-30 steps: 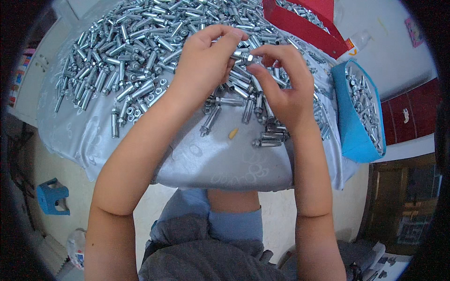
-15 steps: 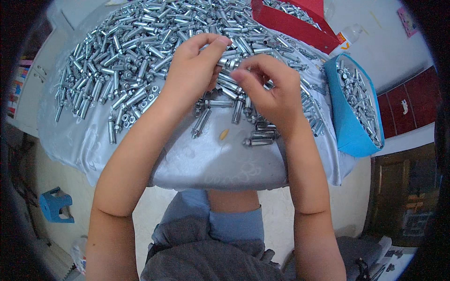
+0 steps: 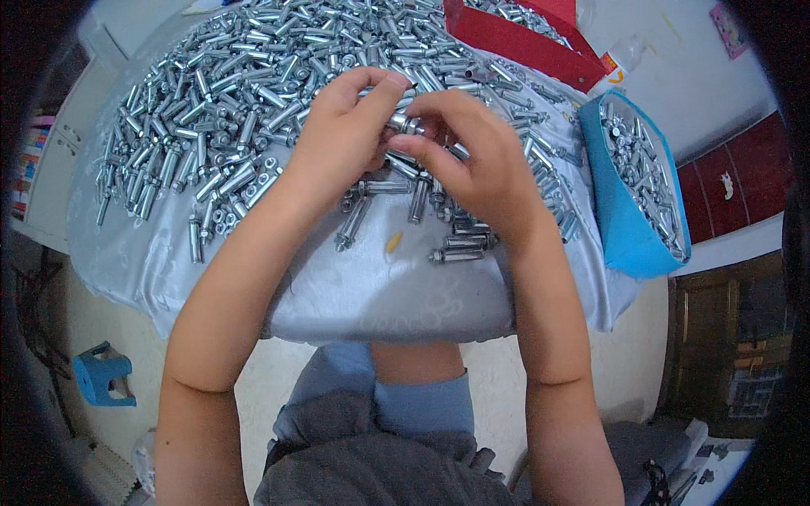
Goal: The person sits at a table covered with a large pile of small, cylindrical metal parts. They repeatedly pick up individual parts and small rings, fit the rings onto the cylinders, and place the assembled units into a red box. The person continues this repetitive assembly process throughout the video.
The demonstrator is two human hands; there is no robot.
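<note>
A shiny expansion anchor bolt [image 3: 405, 125] with a nut near its end lies between my hands, over the near part of the pile. My left hand [image 3: 337, 131] is closed around it, hiding most of its length. From the other side, the thumb and fingers of my right hand [image 3: 485, 160] pinch the nut end. Beneath and around them spreads a large heap of similar anchor bolts [image 3: 245, 76]. A few loose bolts [image 3: 462, 246] lie by my right wrist, and several loose nuts [image 3: 226, 221] sit beside my left forearm.
A grey satin cloth [image 3: 371, 295] covers the table. At the right stands a blue bin [image 3: 637, 257] of bolts; a red box [image 3: 515, 42] with more is at the far right, near a plastic bottle [image 3: 620, 63]. A blue stool [image 3: 105, 375] is on the floor at left.
My right hand has moved left, and its thumb and fingers have come onto the anchor bolt's nut end. My left hand keeps its grip. The whole view has shifted slightly.
</note>
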